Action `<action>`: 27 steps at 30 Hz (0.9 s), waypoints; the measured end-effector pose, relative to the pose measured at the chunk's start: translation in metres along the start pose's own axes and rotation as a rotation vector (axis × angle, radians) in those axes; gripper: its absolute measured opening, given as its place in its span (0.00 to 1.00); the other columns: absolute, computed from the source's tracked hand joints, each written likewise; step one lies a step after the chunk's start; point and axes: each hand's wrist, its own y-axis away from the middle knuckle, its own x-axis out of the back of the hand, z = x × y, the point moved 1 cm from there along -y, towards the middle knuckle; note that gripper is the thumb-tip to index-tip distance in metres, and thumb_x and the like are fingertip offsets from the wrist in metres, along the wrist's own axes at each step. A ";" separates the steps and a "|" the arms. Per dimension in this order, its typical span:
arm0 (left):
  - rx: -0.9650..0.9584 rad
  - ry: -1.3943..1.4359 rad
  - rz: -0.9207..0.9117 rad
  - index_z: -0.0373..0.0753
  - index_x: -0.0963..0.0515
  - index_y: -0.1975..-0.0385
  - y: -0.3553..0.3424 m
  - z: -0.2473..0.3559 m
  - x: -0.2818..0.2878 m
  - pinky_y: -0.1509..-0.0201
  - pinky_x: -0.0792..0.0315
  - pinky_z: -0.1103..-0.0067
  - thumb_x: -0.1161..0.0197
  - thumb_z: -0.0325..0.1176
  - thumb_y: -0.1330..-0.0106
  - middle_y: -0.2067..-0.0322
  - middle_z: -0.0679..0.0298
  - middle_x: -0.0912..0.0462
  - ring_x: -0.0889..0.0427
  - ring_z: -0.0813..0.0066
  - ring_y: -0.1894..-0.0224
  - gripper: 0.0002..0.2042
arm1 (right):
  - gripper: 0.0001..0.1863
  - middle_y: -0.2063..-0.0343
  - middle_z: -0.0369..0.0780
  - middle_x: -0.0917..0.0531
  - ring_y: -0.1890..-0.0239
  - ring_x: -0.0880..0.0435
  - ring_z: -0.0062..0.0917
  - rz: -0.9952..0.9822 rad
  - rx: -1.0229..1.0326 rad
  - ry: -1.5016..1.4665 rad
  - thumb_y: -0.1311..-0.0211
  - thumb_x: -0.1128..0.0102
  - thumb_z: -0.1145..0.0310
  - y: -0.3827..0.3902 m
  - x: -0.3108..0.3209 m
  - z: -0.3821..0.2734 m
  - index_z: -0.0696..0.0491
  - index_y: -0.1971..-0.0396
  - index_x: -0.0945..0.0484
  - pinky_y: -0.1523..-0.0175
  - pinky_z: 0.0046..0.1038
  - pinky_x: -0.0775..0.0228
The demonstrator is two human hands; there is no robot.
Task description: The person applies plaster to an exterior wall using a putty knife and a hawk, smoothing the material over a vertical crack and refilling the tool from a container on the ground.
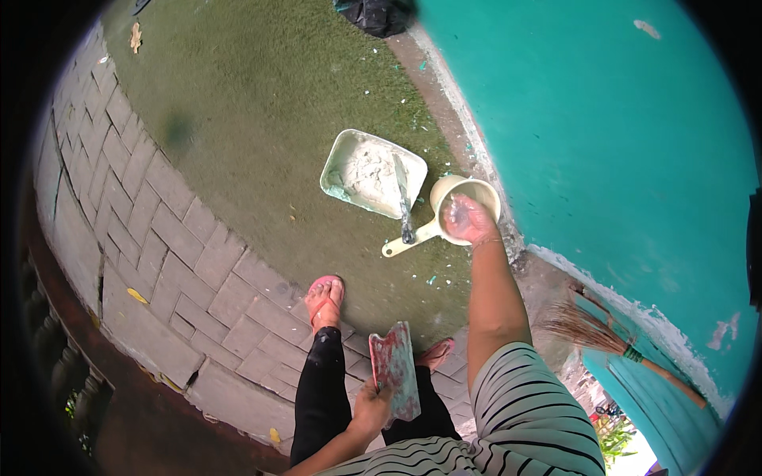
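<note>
Dipped into a cream long-handled water dipper (pixel 434 229), my right hand (pixel 470 219) looks wet and loosely cupped, its fingertips partly hidden inside the bowl. My left hand (pixel 371 406) grips the lower edge of a flat red board (pixel 394 366) smeared with white, which I hold in front of my legs. Left of the dipper, a white rectangular tub (pixel 332 176) contains lumpy white paste (pixel 369 170). A putty knife (pixel 402 194) leans on the tub's right side, its blade in the paste and its dark handle over the rim, close to the dipper's handle.
A turquoise wall (pixel 603 119) rises on the right, with white flakes along its base. A stick broom (pixel 603 337) leans there. Green turf (pixel 238 103) meets grey paving bricks (pixel 182 262) on the left. A black bag (pixel 377 16) lies at the far end. My sandaled foot (pixel 325 301) is near.
</note>
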 end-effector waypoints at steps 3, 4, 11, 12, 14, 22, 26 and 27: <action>0.016 -0.002 0.005 0.33 0.26 0.51 0.001 -0.001 -0.006 0.53 0.29 0.79 0.47 0.24 0.30 0.59 0.63 0.18 0.22 0.77 0.59 0.10 | 0.07 0.70 0.47 0.18 0.74 0.20 0.32 -0.366 -0.070 0.080 0.41 0.40 0.77 0.048 -0.057 0.004 0.60 0.63 0.21 0.69 0.29 0.29; 0.018 0.013 0.003 0.33 0.26 0.51 0.000 -0.003 -0.007 0.53 0.29 0.79 0.47 0.24 0.30 0.59 0.63 0.18 0.22 0.77 0.59 0.11 | 0.09 0.69 0.49 0.17 0.73 0.19 0.33 -0.268 0.007 0.190 0.42 0.41 0.80 0.065 -0.091 0.009 0.62 0.62 0.21 0.69 0.28 0.28; -0.009 0.074 0.020 0.34 0.26 0.52 -0.002 -0.005 -0.012 0.55 0.28 0.79 0.47 0.24 0.31 0.59 0.63 0.19 0.22 0.77 0.60 0.10 | 0.11 0.68 0.53 0.16 0.70 0.14 0.42 0.186 0.559 1.187 0.45 0.42 0.79 0.033 -0.176 0.031 0.67 0.62 0.21 0.65 0.35 0.23; -0.013 0.089 0.026 0.34 0.26 0.52 -0.001 -0.003 -0.013 0.55 0.28 0.79 0.47 0.24 0.31 0.60 0.63 0.19 0.22 0.77 0.61 0.10 | 0.10 0.69 0.54 0.16 0.72 0.15 0.43 0.238 0.687 1.412 0.46 0.40 0.78 0.026 -0.181 0.034 0.66 0.64 0.20 0.64 0.35 0.23; -0.004 0.101 0.025 0.34 0.26 0.52 -0.001 -0.003 -0.011 0.56 0.28 0.79 0.47 0.24 0.31 0.60 0.63 0.19 0.22 0.78 0.62 0.10 | 0.10 0.68 0.56 0.18 0.66 0.16 0.44 0.383 0.818 1.629 0.52 0.35 0.72 0.020 -0.193 0.042 0.62 0.71 0.20 0.58 0.37 0.25; -0.013 0.099 0.015 0.33 0.27 0.52 -0.003 -0.005 -0.010 0.56 0.28 0.79 0.47 0.24 0.30 0.61 0.64 0.20 0.23 0.79 0.62 0.09 | 0.10 0.61 0.50 0.17 0.52 0.19 0.43 0.728 0.635 1.870 0.43 0.44 0.73 -0.033 -0.174 0.072 0.62 0.63 0.21 0.44 0.39 0.27; -0.028 0.122 -0.017 0.33 0.26 0.52 -0.005 -0.006 -0.010 0.55 0.29 0.80 0.48 0.23 0.30 0.61 0.64 0.19 0.24 0.80 0.62 0.10 | 0.16 0.53 0.54 0.19 0.47 0.20 0.42 0.655 0.281 1.963 0.36 0.51 0.71 -0.052 -0.179 0.064 0.60 0.52 0.24 0.41 0.36 0.28; -0.027 0.113 -0.011 0.33 0.26 0.52 -0.005 -0.006 -0.010 0.55 0.29 0.80 0.48 0.23 0.30 0.61 0.65 0.19 0.24 0.80 0.62 0.10 | 0.16 0.53 0.54 0.19 0.47 0.20 0.43 0.612 0.222 1.973 0.36 0.51 0.71 -0.050 -0.180 0.061 0.60 0.52 0.23 0.42 0.37 0.28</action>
